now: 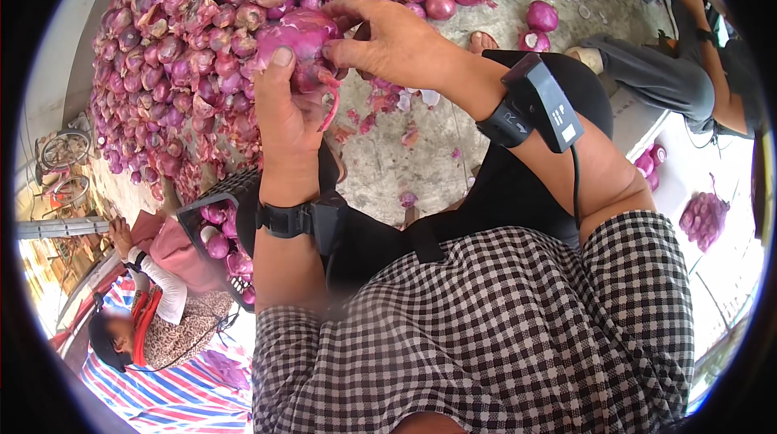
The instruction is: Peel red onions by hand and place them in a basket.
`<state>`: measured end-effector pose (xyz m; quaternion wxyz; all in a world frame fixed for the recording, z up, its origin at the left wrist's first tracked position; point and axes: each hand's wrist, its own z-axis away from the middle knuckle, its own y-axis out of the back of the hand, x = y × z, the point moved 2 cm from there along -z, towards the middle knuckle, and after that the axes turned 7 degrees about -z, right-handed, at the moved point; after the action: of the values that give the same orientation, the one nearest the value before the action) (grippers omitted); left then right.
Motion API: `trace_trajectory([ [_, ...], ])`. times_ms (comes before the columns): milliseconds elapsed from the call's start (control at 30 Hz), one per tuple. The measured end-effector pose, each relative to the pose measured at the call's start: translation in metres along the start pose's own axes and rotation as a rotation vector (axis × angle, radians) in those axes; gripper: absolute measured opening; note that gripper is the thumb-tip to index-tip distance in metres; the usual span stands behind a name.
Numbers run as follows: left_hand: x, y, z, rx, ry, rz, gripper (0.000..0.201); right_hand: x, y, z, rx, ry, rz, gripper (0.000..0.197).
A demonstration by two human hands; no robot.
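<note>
Above the near edge of a big heap of red onions (178, 70), both my hands are closed on a pink-purple mesh bag (299, 38). It looks bunched around onions, though its contents are partly hidden. My left hand (285, 106) supports it from below and the near side, thumb upright against it. From the right, my right hand (380, 42) pinches its side between thumb and fingers. A twisted pink strip hangs from the bag beside my left palm.
A black crate (218, 224) of onions stands by my left leg. Loose onions (538, 25) and skins lie on the concrete floor. Another filled purple mesh bag (704, 220) is at right. One person sits at lower left; another at upper right holds an onion.
</note>
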<state>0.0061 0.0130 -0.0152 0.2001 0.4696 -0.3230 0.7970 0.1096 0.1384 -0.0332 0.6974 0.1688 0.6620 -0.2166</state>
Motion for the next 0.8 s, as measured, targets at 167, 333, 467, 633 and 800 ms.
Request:
trace_trajectory([
  [167, -0.006, 0.002, 0.0, 0.109, 0.008, -0.038, 0.039, -0.001, 0.0, 0.003, 0.019, 0.135, 0.179, 0.054],
  [333, -0.006, 0.0, -0.002, 0.104, -0.068, -0.104, 0.036, 0.001, -0.006, 0.004, 0.14, 0.396, 0.374, 0.049],
  [467, -0.001, -0.002, -0.001, 0.063, 0.015, -0.01, 0.03, -0.001, -0.002, -0.003, 0.088, 0.26, 0.161, 0.036],
  [633, 0.006, -0.003, -0.004, 0.117, -0.004, 0.083, 0.03, -0.003, -0.003, -0.002, 0.025, 0.103, -0.163, 0.032],
  [800, 0.007, 0.0, -0.004, 0.083, -0.054, 0.075, 0.029, 0.0, -0.009, -0.001, 0.058, 0.147, -0.07, 0.016],
])
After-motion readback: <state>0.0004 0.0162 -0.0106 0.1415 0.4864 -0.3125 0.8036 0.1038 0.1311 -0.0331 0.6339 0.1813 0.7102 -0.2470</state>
